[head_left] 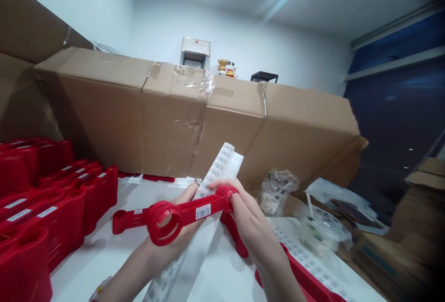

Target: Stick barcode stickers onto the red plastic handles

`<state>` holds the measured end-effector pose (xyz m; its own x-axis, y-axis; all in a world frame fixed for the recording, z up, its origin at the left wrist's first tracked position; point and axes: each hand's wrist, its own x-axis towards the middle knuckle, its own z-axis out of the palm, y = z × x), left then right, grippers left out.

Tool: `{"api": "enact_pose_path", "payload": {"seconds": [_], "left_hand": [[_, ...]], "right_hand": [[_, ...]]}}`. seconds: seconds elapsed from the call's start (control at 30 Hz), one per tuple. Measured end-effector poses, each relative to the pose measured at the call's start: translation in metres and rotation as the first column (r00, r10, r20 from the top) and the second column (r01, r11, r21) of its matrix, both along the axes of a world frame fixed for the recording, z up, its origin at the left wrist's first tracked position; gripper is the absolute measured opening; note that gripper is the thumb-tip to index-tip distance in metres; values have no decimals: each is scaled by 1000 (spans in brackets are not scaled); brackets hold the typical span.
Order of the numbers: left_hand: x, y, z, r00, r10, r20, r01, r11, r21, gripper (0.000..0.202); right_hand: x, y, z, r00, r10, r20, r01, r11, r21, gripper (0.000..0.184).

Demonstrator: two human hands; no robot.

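Note:
My left hand (186, 195) is closed on a long strip of barcode stickers (217, 167) that slants up from the table's near edge. Much of this hand is hidden behind a stack of red plastic pieces with ringed ends (189, 214). My right hand (248, 214) grips the right end of that stack, its fingers around the ring and its fingertips reaching the sticker strip. A white barcode label (203, 211) sits on the stack's side, and a smaller one shows further left. More red pieces (306, 274) lie beneath my right forearm.
Rows of labelled red pieces (62, 223) fill the left of the white table (100, 265). A large cardboard box (174, 126) forms a wall behind. Plastic-wrapped drink cups (273, 198) stand at right, near another sticker sheet (313, 260) lying flat.

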<state>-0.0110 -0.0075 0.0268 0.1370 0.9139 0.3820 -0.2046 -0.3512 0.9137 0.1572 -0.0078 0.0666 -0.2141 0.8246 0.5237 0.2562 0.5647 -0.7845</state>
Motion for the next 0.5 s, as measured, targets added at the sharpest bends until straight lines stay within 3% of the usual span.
{"api": "enact_pose_path", "payload": {"seconds": [0.17,0.27,0.5], "left_hand": [[-4,0,7,986,19,-166,-3,996,95,31],[-12,-2,11,978,-26,-209,39,998,59,24],[-24,7,8,901,-230,-369,210,973,-96,32]], "right_hand": [[3,0,0,999,-13,-45,16,997,75,35],[12,4,2,989,-70,-127,83,992,100,36],[43,18,3,948,-199,-249,228,969,93,36]]}}
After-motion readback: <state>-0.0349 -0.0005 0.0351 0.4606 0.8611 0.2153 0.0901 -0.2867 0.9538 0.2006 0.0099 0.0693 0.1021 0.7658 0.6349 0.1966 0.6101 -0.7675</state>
